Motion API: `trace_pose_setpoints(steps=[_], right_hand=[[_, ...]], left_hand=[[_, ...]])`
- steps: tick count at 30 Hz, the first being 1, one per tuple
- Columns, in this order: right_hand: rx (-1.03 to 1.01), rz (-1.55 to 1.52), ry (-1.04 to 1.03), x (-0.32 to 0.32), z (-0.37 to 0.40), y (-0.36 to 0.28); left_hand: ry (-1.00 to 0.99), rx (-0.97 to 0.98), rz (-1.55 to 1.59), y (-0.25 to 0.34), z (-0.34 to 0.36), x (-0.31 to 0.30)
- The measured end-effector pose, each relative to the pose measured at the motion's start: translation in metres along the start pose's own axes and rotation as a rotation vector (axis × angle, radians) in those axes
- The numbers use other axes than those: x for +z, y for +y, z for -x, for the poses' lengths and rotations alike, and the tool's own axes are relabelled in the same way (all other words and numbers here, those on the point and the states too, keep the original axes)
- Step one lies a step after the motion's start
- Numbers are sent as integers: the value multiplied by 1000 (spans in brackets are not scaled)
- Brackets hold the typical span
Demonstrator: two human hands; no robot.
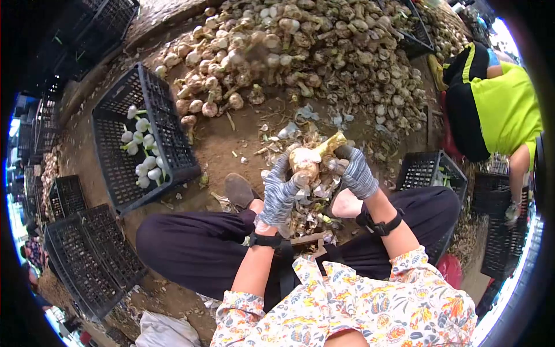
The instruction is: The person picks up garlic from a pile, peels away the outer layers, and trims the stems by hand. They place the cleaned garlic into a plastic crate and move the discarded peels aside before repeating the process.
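Note:
Between my two gloved hands is a garlic bulb [304, 159] with a thick yellowish stem that points up and to the right. My left hand [280, 188], in a grey striped glove, has its fingers closed round the bulb's left side. At the stem side, my right hand [354, 172] is closed too, its fingers pinching by the base of the stem. Peeled skins and scraps [309, 211] lie on the ground below, between my feet. White cleaned garlic bulbs [148, 162] sit in the black plastic crate [107, 156] to my left.
A large heap of untrimmed garlic [324, 46] covers the ground ahead. Another black crate [419, 170] stands by my right knee. More crates [89, 254] lie at my left. A person in a bright yellow shirt [509, 110] is bent over at the right.

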State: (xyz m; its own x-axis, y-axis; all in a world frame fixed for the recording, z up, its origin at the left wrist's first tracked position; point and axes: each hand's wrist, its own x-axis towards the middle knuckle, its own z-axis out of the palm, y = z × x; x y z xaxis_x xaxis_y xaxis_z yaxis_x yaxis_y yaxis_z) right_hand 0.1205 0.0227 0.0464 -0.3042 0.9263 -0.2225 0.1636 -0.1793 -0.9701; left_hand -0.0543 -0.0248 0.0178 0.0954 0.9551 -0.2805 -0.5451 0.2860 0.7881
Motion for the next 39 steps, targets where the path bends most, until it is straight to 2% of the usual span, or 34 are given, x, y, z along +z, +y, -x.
trace_pose_setpoints(steps=[2, 3, 4, 7, 8, 10, 11, 12, 14, 15, 16, 18, 19, 20, 22, 23, 25, 26, 28, 29, 30, 31, 33, 34, 36, 37, 39], right_hand=[[-15, 107, -13, 2, -4, -15], [-124, 354, -87, -5, -7, -9], [-118, 353, -79, -2, -7, -6], [31, 235, 50, 4, -13, 13], [33, 234, 53, 2, -13, 25], [-124, 347, 69, -2, -11, 40], [-27, 110, 56, 5, -7, 2], [-25, 108, 56, 5, -5, -2], [27, 200, 20, 3, -1, -4], [-98, 417, -55, -1, -3, 10], [-98, 414, -56, -3, 1, 21], [149, -9, -28, 5, 9, 12], [-75, 279, -63, 7, 13, 13], [-101, 306, -81, 11, 18, -1], [-212, 470, -31, 19, 27, -12], [-206, 465, -34, 20, 30, -6], [-124, 185, -103, 19, 30, 18], [-126, 182, -104, 18, 29, 29], [176, -312, 12, 16, 27, 44], [274, -407, 32, 16, 27, 35], [272, -404, 33, 18, 28, 35], [165, -284, 84, 21, 28, 39], [-40, -47, 179, 27, 31, 44], [-40, -50, 173, 25, 28, 45], [212, -783, 1, 18, 24, 37], [390, -897, 64, 15, 28, 30], [460, -1103, 21, 12, 26, 31]], left_hand=[[34, 76, 41, 6, 1, 9], [6, 82, -8, 10, 1, 8], [-1, 75, -9, 7, 0, 9], [24, 343, -373, -9, -5, 0], [22, 340, -373, -7, -5, -2], [13, 435, -598, -5, -3, -4], [-23, 431, -527, -1, -2, -1], [-23, 428, -528, 4, -1, 3], [-8, 229, -114, 10, 2, 11], [33, 288, -108, 8, 2, 11], [35, 287, -110, 3, 0, 5], [86, 54, -1, -2, -7, -6], [78, -12, 155, -8, -11, -8], [182, -35, 140, -11, -14, -5], [224, -420, 97, -1, -13, -16], [229, -425, 96, -6, -17, -19], [424, -656, 97, -19, -29, -27], [426, -655, 95, -19, -26, -26], [232, -229, 33, -15, -10, -18], [351, -25, 24, -4, -1, 4], [348, -24, 26, -27, 1, -11], [197, -89, 15, -67, 0, -39], [260, -79, 328, -62, -7, -14], [293, -68, 483, -59, -10, -1], [57, 33, -89, -31, 0, 3], [12, 0, -139, -41, -7, -8], [-169, -317, 120, -24, -13, -27]])
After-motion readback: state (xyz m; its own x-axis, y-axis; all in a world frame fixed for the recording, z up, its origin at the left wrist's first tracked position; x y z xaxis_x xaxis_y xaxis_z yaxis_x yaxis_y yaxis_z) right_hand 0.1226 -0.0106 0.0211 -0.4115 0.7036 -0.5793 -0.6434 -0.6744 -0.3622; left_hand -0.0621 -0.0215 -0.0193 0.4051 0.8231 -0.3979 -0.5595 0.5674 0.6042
